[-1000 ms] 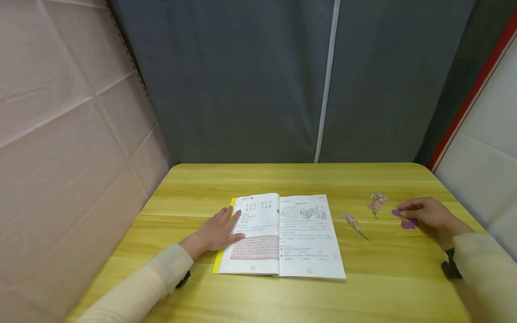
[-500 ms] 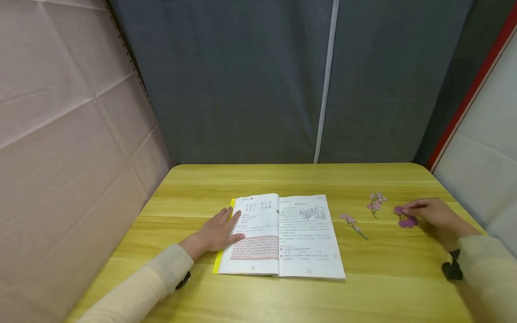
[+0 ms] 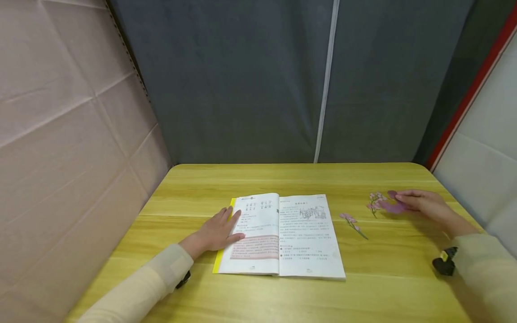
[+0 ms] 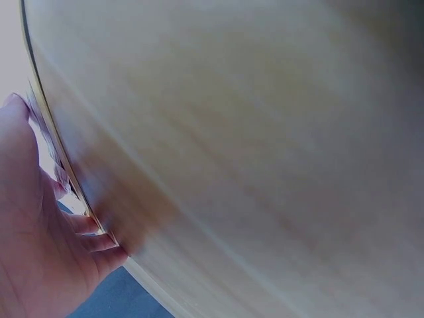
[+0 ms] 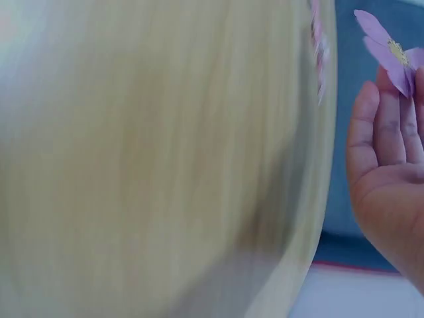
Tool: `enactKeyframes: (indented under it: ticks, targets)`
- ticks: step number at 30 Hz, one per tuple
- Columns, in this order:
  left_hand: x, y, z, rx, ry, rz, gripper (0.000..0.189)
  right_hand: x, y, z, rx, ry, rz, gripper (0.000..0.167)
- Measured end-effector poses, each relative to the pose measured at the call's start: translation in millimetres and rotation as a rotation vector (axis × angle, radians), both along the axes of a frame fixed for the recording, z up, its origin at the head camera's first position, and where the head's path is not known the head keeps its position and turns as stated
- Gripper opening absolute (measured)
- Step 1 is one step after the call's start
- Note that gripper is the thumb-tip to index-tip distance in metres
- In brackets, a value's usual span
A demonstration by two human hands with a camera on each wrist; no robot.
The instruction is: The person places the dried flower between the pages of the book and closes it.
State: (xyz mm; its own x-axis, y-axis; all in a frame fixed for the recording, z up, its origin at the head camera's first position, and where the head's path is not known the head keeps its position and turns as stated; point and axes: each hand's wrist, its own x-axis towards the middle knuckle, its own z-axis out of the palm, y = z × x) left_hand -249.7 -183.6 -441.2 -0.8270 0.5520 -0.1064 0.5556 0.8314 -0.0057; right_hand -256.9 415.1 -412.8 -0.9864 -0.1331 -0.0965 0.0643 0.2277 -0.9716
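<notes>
An open book (image 3: 307,233) with printed pages and a yellow edge lies flat on the wooden table (image 3: 274,298). My left hand (image 3: 216,230) rests on its left page, fingers spread. Over the table's right side, my right hand (image 3: 426,208) pinches a purple flower (image 3: 392,206) between thumb and fingers; the right wrist view shows its petals (image 5: 387,53) and yellow centre raised off the table. Just left of it lies a pink flower sprig (image 3: 374,202), partly overlapped by the purple petals in the head view. Another pink sprig (image 3: 354,224) with a green stem lies beside the book.
A dark grey curtain (image 3: 242,89) with a pale vertical strip stands behind the table. Pale cloth walls (image 3: 72,134) flank it left and right. A black wrist strap (image 3: 444,261) shows at the right sleeve.
My right hand has lifted the purple flower from the table and moved it left, towards the upper pink sprig. The left hand and the book have stayed in place.
</notes>
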Motion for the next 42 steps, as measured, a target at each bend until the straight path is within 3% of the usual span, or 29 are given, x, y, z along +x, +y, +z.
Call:
enactKeyframes:
  ticks: [5,8,12,17,19,30,42]
  targets:
    - [-0.3,0.5,-0.3,0.005,0.0,0.005,0.082,-6.9,-28.4,7.9,-0.167,-0.042,0.038,0.02]
    - [-0.5,0.7,-0.4,0.001,-0.002,0.006,0.082,-9.7,-51.4,15.0,-0.197,-0.077,0.057,0.018]
    - [-0.1,0.5,-0.5,0.001,-0.003,0.004,0.082,-12.2,-87.3,21.8,-0.145,-0.086,0.092,0.016]
    - [-0.1,0.3,-0.8,0.007,-0.006,0.0,0.082,-12.6,-133.5,24.8,-0.131,-0.086,0.14,0.041]
    - [-0.5,0.1,-1.0,0.004,-0.007,-0.001,0.082,-12.6,-151.5,23.9,-0.117,-0.099,0.149,0.044]
    - [-2.7,-0.2,-2.4,-0.02,-0.006,0.01,0.083,-12.2,-232.7,4.0,0.007,-0.107,0.212,0.032]
    - [-3.4,-1.2,-6.4,-0.016,0.005,0.008,0.083,-9.3,-271.1,-11.5,0.031,-0.141,0.24,0.023]
